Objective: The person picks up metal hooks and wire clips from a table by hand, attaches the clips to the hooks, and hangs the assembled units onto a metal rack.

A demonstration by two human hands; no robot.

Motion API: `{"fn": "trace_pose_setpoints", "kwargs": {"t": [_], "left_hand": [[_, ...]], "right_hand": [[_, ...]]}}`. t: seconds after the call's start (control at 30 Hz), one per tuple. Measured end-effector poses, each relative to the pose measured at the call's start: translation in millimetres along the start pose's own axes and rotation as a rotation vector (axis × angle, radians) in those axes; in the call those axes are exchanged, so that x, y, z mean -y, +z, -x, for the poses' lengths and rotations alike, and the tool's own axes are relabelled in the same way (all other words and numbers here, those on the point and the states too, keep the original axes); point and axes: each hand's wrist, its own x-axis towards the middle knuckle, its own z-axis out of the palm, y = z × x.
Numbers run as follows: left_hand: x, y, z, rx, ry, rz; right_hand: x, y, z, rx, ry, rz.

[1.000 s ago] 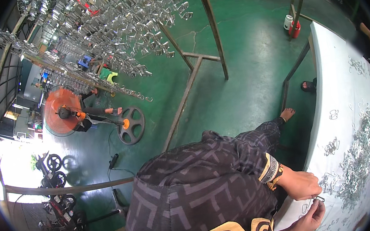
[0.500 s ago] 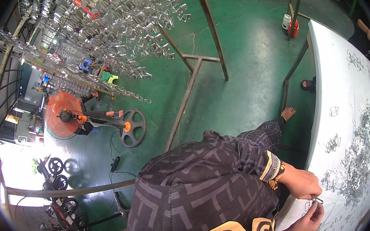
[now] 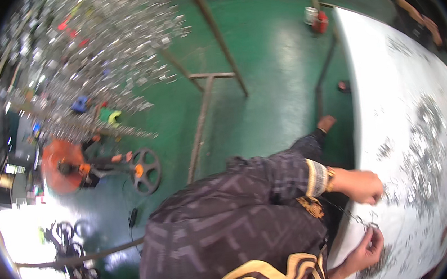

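Note:
My left hand (image 3: 363, 187), in a dark patterned sleeve with a yellow-trimmed cuff, is closed above the white table's near edge. Whatever its fingers hold, if anything, is hidden. Below it, my right hand (image 3: 369, 251) pinches a small metal link (image 3: 372, 226) between thumb and fingertips. A thin dark chain (image 3: 351, 216) slants from below my left cuff down to those fingertips. Under both hands lies the white-covered table (image 3: 372, 78). A large spread of small metal links (image 3: 422, 159) lies beyond my hands, with a smaller cluster (image 3: 384, 149) nearer the edge.
Many shiny metal pieces (image 3: 104, 49) hang at upper left above a metal frame (image 3: 201, 125). A pedestal fan (image 3: 64, 166) stands at the left. Another person's arm (image 3: 417, 16) reaches in at the table's far side. A red container (image 3: 320, 22) sits beyond the table.
My hands, close together at a small metal link before, are now apart, and the chain shows between them. The whole view has shifted and blurred.

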Motion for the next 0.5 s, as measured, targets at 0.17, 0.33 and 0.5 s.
{"fn": "trace_pose_setpoints", "kwargs": {"t": [0.17, 0.33, 0.5], "left_hand": [[25, -1, -1, -0.020, -0.090, -0.055], [23, 6, -24, 0.020, -0.042, -0.216], [25, 35, -35, 0.049, 0.087, -0.298]], "right_hand": [[9, 8, 8, -0.021, 0.012, -0.027], [17, 8, 10, -0.067, 0.072, -0.062], [24, 5, 15, -0.035, 0.051, -0.038]]}}
